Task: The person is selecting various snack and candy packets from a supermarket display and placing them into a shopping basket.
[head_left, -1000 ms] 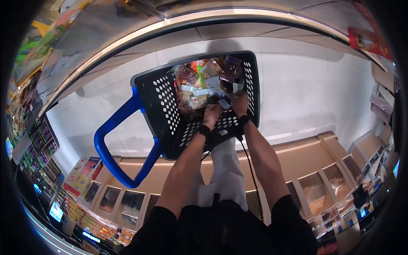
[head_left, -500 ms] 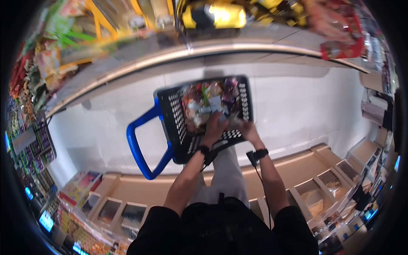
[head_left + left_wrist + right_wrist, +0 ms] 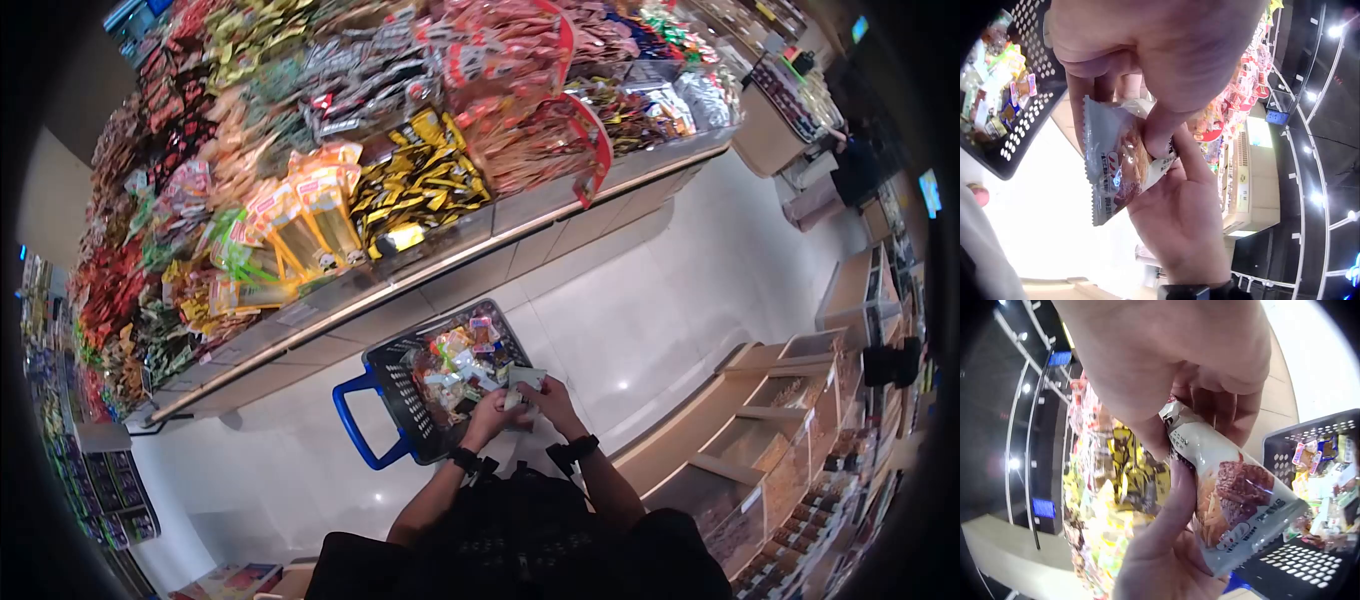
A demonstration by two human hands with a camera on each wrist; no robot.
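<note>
Left hand (image 3: 488, 417) and right hand (image 3: 550, 402) pinch a snack packet (image 3: 1116, 175) between them, fingers (image 3: 1244, 415) curled round it. It sits above the basket (image 3: 412, 415).

Snack shop: packet-filled shelves (image 3: 330, 170), shopping basket (image 3: 400, 400)

Packet (image 3: 1116, 181): print too blurred to read; the left hand (image 3: 1147, 56) covers its right side. Basket (image 3: 1035, 100): cut off at the frame's upper left, contents too small to identify. Shelf goods (image 3: 300, 150): labels illegible.
</note>
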